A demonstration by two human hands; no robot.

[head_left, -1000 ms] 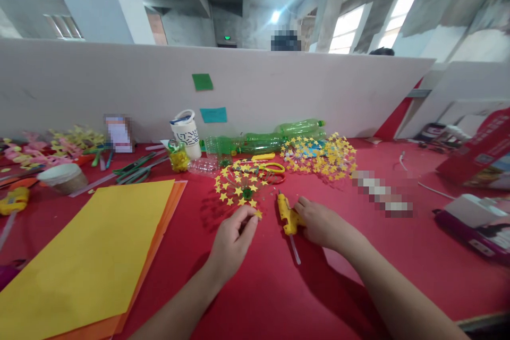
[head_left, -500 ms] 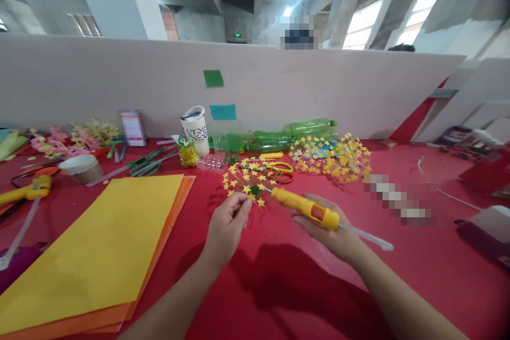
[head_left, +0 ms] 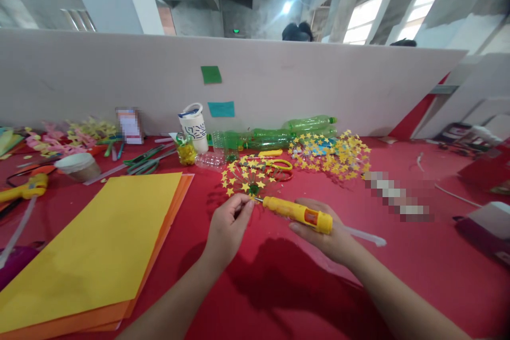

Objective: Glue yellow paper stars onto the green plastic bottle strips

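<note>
My left hand (head_left: 227,226) pinches a thin part at the near edge of a green-centred ornament (head_left: 254,188), whose fine strands end in small yellow stars. In my right hand (head_left: 324,234) is a yellow glue gun (head_left: 297,212), lying across the fingers with a clear glue stick (head_left: 366,235) out of its rear. The metal tip of the gun points left and is at the left fingertips, just below the green centre. Whether tip and ornament touch is too small to tell.
Yellow and orange sheets (head_left: 91,244) cover the left of the red table (head_left: 255,308). Farther back are scissors (head_left: 281,170), green bottles (head_left: 271,138), a white cup (head_left: 194,130), a paper cup (head_left: 79,166) and more yellow stars (head_left: 350,156). A second glue gun (head_left: 30,188) lies far left.
The glue gun has moved left and slightly toward me, bringing its tip to my left fingertips. The view has tilted down slightly.
</note>
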